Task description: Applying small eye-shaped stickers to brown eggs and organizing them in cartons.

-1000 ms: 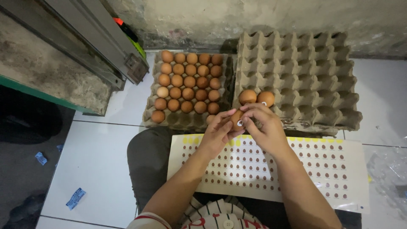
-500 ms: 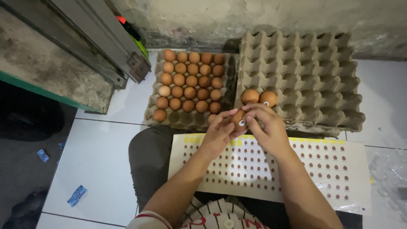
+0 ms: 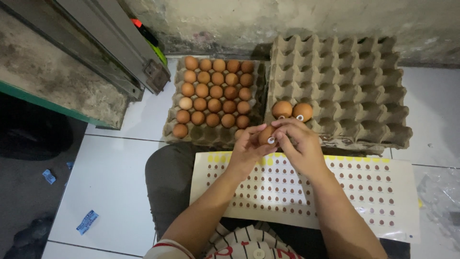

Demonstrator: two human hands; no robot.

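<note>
Your left hand (image 3: pixel 247 149) and right hand (image 3: pixel 299 147) cover most of the egg (image 3: pixel 266 135) between them; the sticker sheet (image 3: pixel 364 192) passes under your forearms, its dots too small to read, and your elbows leave the bottom edge

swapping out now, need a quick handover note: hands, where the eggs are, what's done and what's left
Left hand holds a brown egg; right hand presses a small round sticker on it.
Sticker sheet lies on the lap.
Done: two stickered eggs sit in the right tray, which has no other eggs.
Left: the left tray holds many brown eggs; no stickers show on them.
</note>
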